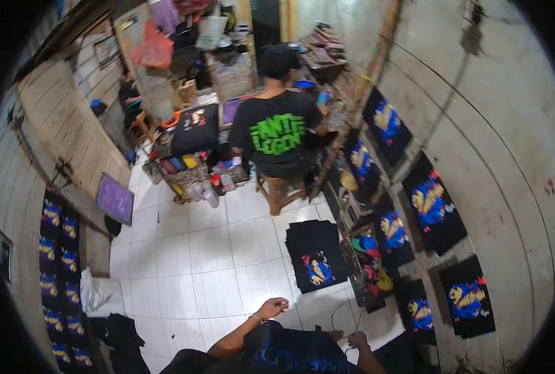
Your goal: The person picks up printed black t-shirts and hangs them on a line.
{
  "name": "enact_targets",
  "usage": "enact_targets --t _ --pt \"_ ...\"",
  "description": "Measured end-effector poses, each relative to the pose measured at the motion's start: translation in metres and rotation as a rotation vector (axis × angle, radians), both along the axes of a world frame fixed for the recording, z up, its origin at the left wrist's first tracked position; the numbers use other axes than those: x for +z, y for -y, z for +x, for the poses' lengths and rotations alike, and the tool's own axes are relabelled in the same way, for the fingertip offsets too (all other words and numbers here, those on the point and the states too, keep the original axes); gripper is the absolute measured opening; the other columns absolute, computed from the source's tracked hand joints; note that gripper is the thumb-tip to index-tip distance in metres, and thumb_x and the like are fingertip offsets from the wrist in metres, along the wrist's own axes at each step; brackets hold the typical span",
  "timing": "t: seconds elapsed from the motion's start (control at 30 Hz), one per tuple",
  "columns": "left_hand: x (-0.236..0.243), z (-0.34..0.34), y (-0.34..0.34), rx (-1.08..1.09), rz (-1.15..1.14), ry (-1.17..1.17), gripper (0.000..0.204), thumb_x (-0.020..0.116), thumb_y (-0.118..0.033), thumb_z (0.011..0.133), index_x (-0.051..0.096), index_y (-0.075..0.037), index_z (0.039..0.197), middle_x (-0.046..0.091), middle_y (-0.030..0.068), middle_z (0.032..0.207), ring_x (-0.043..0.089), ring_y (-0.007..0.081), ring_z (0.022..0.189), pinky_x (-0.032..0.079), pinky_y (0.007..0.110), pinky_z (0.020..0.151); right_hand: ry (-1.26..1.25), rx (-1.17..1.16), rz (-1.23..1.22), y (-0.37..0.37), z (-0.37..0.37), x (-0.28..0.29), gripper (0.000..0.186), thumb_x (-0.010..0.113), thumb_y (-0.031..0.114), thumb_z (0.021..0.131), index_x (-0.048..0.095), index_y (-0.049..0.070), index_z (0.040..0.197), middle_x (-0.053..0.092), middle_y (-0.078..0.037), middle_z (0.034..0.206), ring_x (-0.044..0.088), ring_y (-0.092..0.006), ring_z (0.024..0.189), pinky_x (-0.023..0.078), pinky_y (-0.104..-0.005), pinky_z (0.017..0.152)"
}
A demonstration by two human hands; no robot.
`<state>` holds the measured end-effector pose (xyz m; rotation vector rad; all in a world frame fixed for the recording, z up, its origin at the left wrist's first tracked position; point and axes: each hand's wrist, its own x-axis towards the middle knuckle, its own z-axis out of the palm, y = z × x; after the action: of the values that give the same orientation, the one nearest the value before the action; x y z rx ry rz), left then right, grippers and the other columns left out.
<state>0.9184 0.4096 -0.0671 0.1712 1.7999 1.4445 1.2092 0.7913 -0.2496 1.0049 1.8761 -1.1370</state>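
Note:
My left hand (272,308) hangs over the white tiled floor, a band at the wrist, its fingers loosely bent with nothing visible in them. Close to my body on the right, my right hand (357,340) is closed; what it grips is hidden. A thin looped cord (333,316) runs beside it. Ahead on the floor lies a stack of black printed fabric pieces (299,246), the top one bearing a blue, yellow and red print. Neither hand touches that stack.
A co-worker (277,124) in a black shirt sits on a wooden stool (278,198) by a cluttered bench. Printed black pieces (430,202) hang along the right wall, others (50,249) at left. A purple framed screen (115,198) leans at left; a crowded shelf (366,274) stands right.

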Motion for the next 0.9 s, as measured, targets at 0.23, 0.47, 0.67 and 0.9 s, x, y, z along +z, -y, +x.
enact_targets --t 0.23,0.47,0.67,0.9 --pt "-0.085 -0.013 0.299 0.071 -1.030 -0.336 0.032 0.049 -0.029 0.076 0.064 -0.003 0.067 0.064 0.0179 0.073 0.063 0.0318 0.070 0.050 0.041 0.064 -0.361 -0.433 -0.326 0.132 -0.222 0.057 0.019 0.051 0.015 0.083 0.054 0.002 0.097 0.062 -0.018 0.086 0.064 -0.0281 0.068 0.053 -0.0366 0.056" --pt "-0.096 0.009 0.433 0.965 -0.294 0.333 0.024 0.048 -0.011 0.077 0.054 0.006 0.093 0.063 0.0193 0.083 0.060 0.0277 0.062 0.046 0.037 0.044 -0.135 -0.155 -0.347 0.245 -0.358 0.132 0.022 0.054 0.021 0.084 0.053 0.003 0.097 0.061 -0.020 0.092 0.064 -0.0307 0.075 0.054 -0.0407 0.063" --pt "-0.128 -0.015 0.437 0.134 -0.724 -0.140 0.037 0.048 -0.018 0.074 0.051 0.004 0.103 0.060 0.0182 0.100 0.059 0.0352 0.088 0.051 0.048 0.059 0.151 -0.166 -0.432 0.267 -0.430 0.059 0.026 0.055 0.018 0.082 0.050 0.003 0.102 0.062 -0.016 0.093 0.063 -0.0302 0.075 0.053 -0.0429 0.062" --pt "-0.089 -0.160 0.421 0.434 -0.726 -0.107 0.032 0.050 -0.016 0.078 0.051 0.003 0.104 0.062 0.0175 0.094 0.061 0.0310 0.077 0.051 0.043 0.057 -0.938 1.694 0.364 0.384 -0.693 0.038 0.019 0.057 0.031 0.068 0.062 0.013 0.069 0.060 -0.006 0.062 0.059 -0.0257 0.057 0.046 -0.0387 0.049"
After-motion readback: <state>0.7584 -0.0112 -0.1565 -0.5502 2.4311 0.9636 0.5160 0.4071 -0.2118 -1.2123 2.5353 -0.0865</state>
